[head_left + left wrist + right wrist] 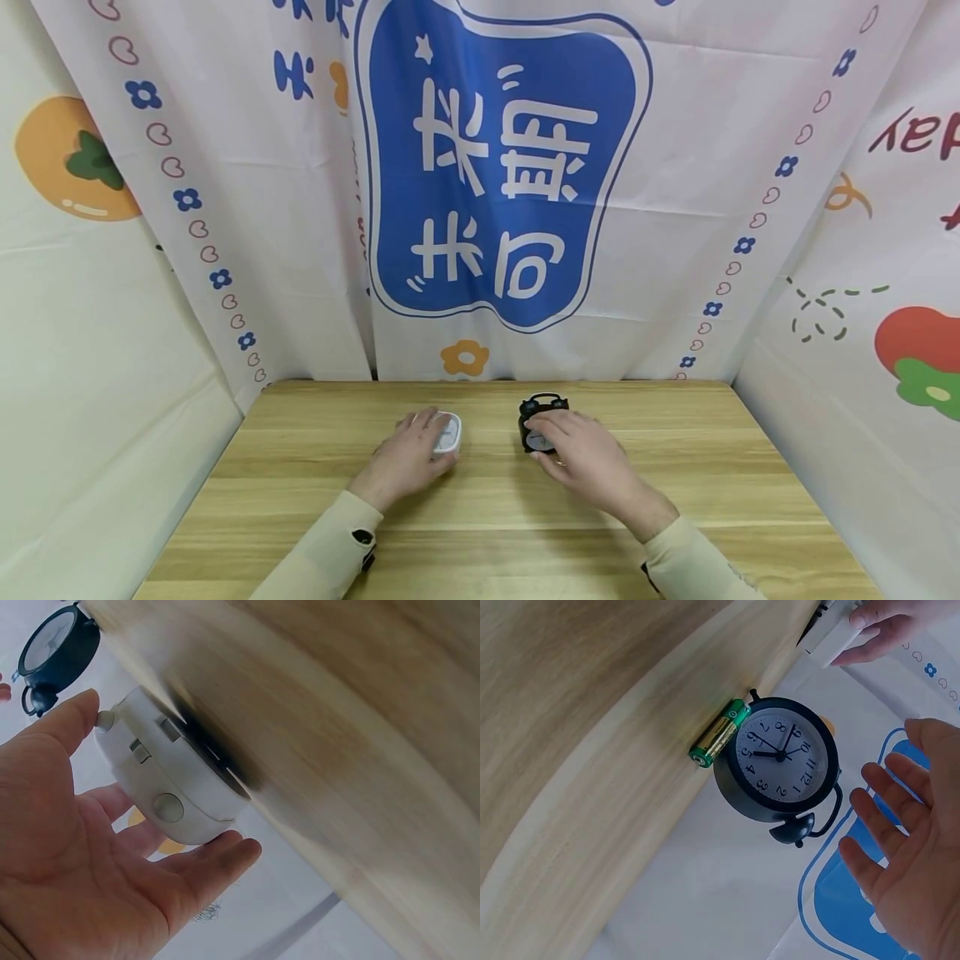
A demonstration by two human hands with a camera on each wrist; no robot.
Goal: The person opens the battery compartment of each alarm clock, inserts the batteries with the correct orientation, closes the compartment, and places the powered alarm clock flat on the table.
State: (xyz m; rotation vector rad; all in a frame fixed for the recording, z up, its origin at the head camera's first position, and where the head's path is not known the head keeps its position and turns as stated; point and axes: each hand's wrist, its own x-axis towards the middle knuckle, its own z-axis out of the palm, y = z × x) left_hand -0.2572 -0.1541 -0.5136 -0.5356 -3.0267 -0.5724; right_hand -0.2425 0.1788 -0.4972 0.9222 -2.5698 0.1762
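Cream fabric sleeves (318,546) come in lowest in the head view, reaching over a pale wooden table with streaked grain (480,542); ahead of them, the left hand (408,457) curves about a small rounded-square white clock with a pale face (449,436), left of the table's middle near the far edge, while the right hand (592,460) lies in front of a round black twin-bell alarm clock with a carrying loop (527,410), partly hiding its face. Behind the table hangs a white printed cloth (675,233) bearing a large blue panel with white characters (491,192) and an orange flower (465,357) below it. From the left wrist, that hand is half closed on the white clock, thumb against a small pale knob (105,721) and fingers round the opposite side; a round button (169,808) shows on the casing, its dark-edged side faces the wood, and whether it touches the table I cannot tell. Beyond stands the black clock, apart from the white one. From the right wrist, the right hand is well opened, fingers spread and only slightly bent, holding nothing, near the black clock with a visible gap between; a green and gold cylindrical battery (718,733) lies on the wood right beside the black clock, and the left hand with the white clock shows at the upper right
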